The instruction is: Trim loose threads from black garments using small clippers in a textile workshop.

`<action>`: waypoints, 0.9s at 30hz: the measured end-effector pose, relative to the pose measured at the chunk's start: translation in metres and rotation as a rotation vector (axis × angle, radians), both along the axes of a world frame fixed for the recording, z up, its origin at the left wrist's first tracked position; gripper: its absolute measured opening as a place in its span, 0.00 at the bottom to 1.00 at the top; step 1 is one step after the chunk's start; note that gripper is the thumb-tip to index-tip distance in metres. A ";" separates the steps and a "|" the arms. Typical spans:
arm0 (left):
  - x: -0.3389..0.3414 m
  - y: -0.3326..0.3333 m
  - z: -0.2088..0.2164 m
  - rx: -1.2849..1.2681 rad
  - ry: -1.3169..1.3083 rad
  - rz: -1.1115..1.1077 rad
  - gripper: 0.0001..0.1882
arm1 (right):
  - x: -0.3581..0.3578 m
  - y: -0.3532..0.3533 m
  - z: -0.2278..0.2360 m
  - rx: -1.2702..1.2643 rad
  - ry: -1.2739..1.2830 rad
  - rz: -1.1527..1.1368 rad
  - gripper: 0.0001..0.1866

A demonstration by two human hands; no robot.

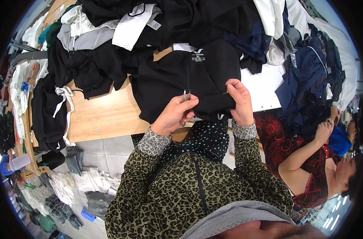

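Observation:
A black garment with a printed neck label lies over the table's front edge, its near edge raised between my two hands. My left hand is closed round a pair of metal thread snips, whose two pointed tips stick up past the fingers. The same hand's thumb and fingers also pinch the garment's edge. On the other side, my right hand pinches that edge between thumb and forefinger. What lies under the fingers of each hand is hidden.
Black clothes are heaped across the wooden table, with a white piece and a grey one among them. Navy garments are piled at right, where a co-worker in a red-patterned black top sits close. Bagged clothes lie on the floor at lower left.

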State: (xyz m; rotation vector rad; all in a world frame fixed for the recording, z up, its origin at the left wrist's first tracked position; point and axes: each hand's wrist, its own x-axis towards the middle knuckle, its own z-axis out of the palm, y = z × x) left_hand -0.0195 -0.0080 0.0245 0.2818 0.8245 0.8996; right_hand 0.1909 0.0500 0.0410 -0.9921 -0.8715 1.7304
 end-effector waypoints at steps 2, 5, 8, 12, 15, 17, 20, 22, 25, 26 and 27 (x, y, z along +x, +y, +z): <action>0.003 0.001 0.004 0.078 0.121 -0.043 0.06 | 0.000 0.000 -0.001 -0.002 -0.022 0.002 0.06; 0.014 -0.003 -0.002 0.449 0.440 0.009 0.08 | -0.003 -0.001 0.002 -0.002 -0.049 0.005 0.06; 0.011 -0.004 -0.004 0.614 0.892 -0.056 0.09 | 0.004 0.001 0.005 -0.033 0.008 -0.037 0.05; 0.005 -0.003 -0.011 0.561 0.777 0.032 0.07 | 0.014 0.007 0.004 -0.113 0.045 -0.077 0.05; -0.001 -0.001 -0.002 0.189 0.315 -0.020 0.06 | 0.019 0.010 0.003 -0.178 0.092 -0.089 0.06; -0.003 -0.001 -0.004 0.066 0.177 -0.007 0.05 | 0.018 0.011 0.003 -0.198 0.115 -0.084 0.06; -0.001 -0.002 -0.007 0.053 0.154 0.038 0.08 | 0.018 0.011 0.001 -0.208 0.139 -0.082 0.07; -0.003 -0.002 -0.005 0.018 0.132 0.035 0.06 | 0.019 0.011 0.001 -0.207 0.140 -0.074 0.07; -0.005 -0.002 -0.006 -0.018 0.099 0.032 0.05 | 0.021 0.011 0.000 -0.183 0.132 -0.066 0.07; -0.005 -0.003 -0.006 -0.020 0.086 0.031 0.05 | 0.021 0.011 -0.001 -0.183 0.131 -0.067 0.07; -0.005 -0.003 -0.006 -0.020 0.086 0.031 0.05 | 0.021 0.010 -0.001 -0.173 0.135 -0.058 0.09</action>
